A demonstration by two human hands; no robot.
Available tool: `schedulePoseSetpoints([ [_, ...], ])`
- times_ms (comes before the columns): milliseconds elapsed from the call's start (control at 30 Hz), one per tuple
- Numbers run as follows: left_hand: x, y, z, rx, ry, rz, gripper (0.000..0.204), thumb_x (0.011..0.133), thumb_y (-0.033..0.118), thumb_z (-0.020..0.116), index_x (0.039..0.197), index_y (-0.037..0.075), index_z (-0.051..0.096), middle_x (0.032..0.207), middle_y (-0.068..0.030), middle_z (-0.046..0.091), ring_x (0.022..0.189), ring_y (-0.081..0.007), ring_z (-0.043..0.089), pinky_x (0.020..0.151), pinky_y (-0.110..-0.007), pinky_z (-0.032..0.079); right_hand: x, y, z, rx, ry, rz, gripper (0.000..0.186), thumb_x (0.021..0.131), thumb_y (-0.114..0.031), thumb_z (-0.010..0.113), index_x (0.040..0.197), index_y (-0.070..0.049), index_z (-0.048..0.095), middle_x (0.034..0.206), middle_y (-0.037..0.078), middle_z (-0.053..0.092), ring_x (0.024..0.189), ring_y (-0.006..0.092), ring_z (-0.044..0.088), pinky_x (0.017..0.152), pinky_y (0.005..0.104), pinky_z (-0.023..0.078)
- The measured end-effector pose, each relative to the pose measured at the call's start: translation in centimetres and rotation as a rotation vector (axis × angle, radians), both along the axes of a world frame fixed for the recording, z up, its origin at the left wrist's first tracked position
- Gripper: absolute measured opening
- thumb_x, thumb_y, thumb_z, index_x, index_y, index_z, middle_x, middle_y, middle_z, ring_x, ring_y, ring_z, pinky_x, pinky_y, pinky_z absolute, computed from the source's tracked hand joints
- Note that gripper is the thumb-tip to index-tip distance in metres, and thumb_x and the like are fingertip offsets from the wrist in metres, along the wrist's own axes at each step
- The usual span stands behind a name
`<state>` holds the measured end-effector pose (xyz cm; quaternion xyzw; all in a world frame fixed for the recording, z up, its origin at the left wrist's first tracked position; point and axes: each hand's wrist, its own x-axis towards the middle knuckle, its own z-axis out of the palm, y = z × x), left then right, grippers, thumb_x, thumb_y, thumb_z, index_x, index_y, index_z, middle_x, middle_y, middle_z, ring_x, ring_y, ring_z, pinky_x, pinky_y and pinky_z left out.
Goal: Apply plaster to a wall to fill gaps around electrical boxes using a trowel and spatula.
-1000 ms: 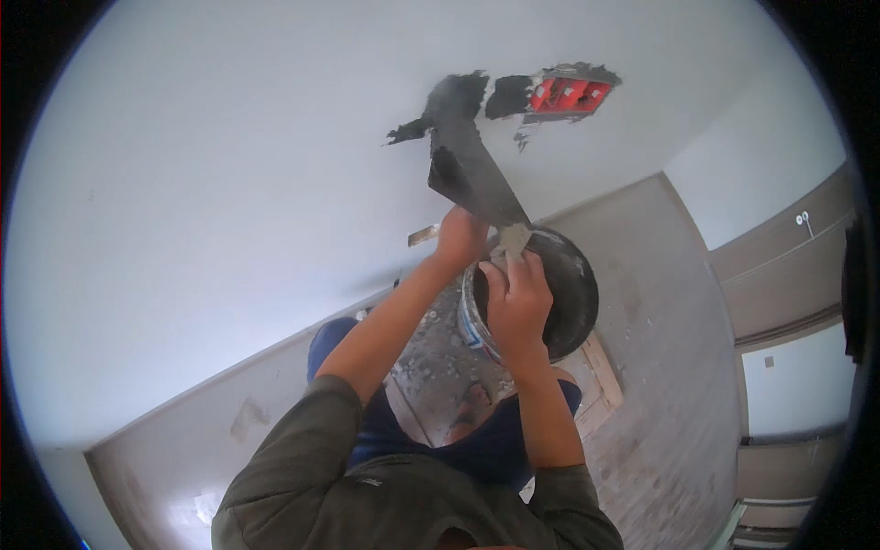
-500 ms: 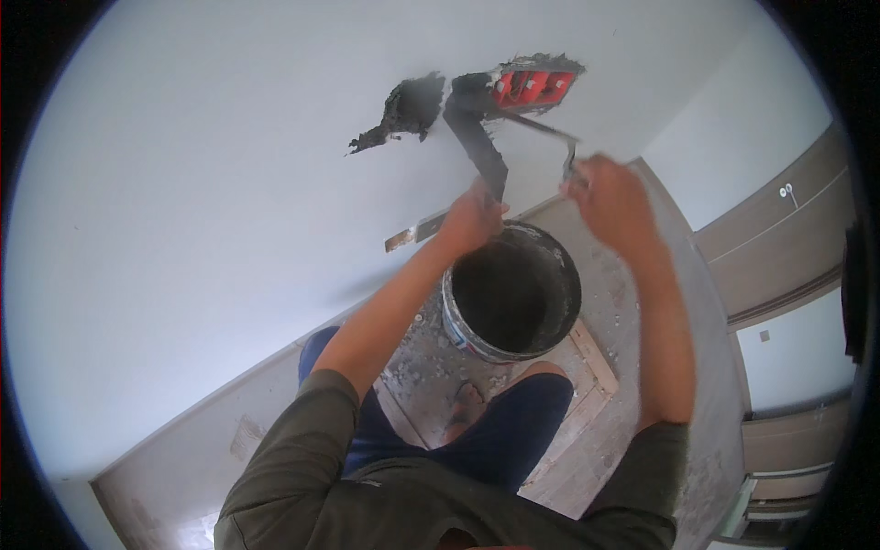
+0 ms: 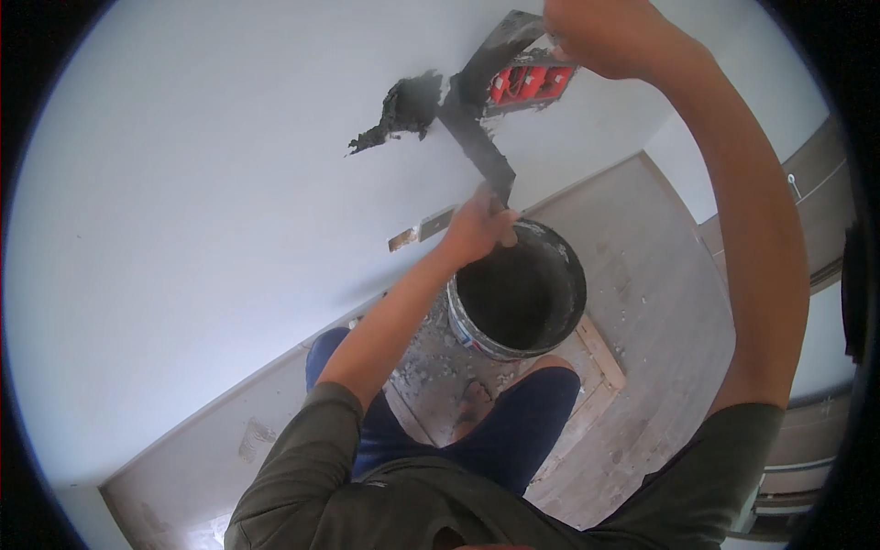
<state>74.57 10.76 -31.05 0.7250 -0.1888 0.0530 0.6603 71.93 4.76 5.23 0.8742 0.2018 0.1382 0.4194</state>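
My left hand [image 3: 478, 229] grips the lower end of a dark, flat, mortar-smeared board [image 3: 481, 151] below the wall opening. My right hand [image 3: 600, 35] is raised above the opening, closed around the handle of a trowel. The trowel's dark flat blade [image 3: 502, 44] lies close against the wall, above the board's upper end. Red electrical boxes [image 3: 530, 84] sit in the opening, with rough grey mortar around them. Left of the board, a patch of dark mortar [image 3: 412, 101] covers the wall. My right fingertips are partly cut off by the frame's top edge.
Below my left hand stands a round bucket [image 3: 466, 330] with dark mortar inside. Behind that hand is a narrow slot [image 3: 422, 229] in the white wall. A wooden board [image 3: 600, 353] and crumbs of debris [image 3: 426, 362] lie near my feet. Brown doors [image 3: 816, 188] are at right.
My right hand has swung up with the trowel from beside the board to above the red boxes. My left hand and the board have barely moved.
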Motion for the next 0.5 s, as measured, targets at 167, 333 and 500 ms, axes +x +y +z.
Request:
schedulePoseSetpoints([
  [167,-0.8,-1.2,1.5,-0.036,0.047,-0.01,0.049,0.088,0.024,0.066,0.126,0.001,0.045,0.096,-0.0185,0.063,0.092,-0.0322,0.062,0.082,-0.04,0.048,0.0,-5.2,-2.1,0.202,-0.163,0.226,0.015,0.084,-0.02,0.067,0.087,-0.005,0.067,0.083,0.016,0.065,0.082,0.0332,0.065,0.075,0.0449,0.051],
  [333,-1.2,-1.5,1.9,-0.051,0.091,-0.014,0.049,0.088,0.025,0.066,0.126,0.001,0.045,0.097,-0.0205,0.062,0.091,-0.0346,0.062,0.082,-0.041,0.048,-0.9,-8.5,-3.6,0.197,-0.115,0.218,0.016,0.084,-0.02,0.069,0.087,-0.005,0.069,0.082,0.017,0.067,0.082,0.0334,0.067,0.074,0.0442,0.053],
  [500,-1.3,-1.1,1.5,-0.077,0.105,-0.021,0.043,0.087,0.024,0.067,0.117,0.0,0.048,0.095,-0.0217,0.063,0.089,-0.0385,0.062,0.079,-0.043,0.048,0.0,-7.9,-6.4,0.167,-0.073,0.27,0.016,0.081,-0.02,0.072,0.082,-0.004,0.071,0.08,0.016,0.069,0.079,0.0327,0.069,0.071,0.0415,0.055],
])
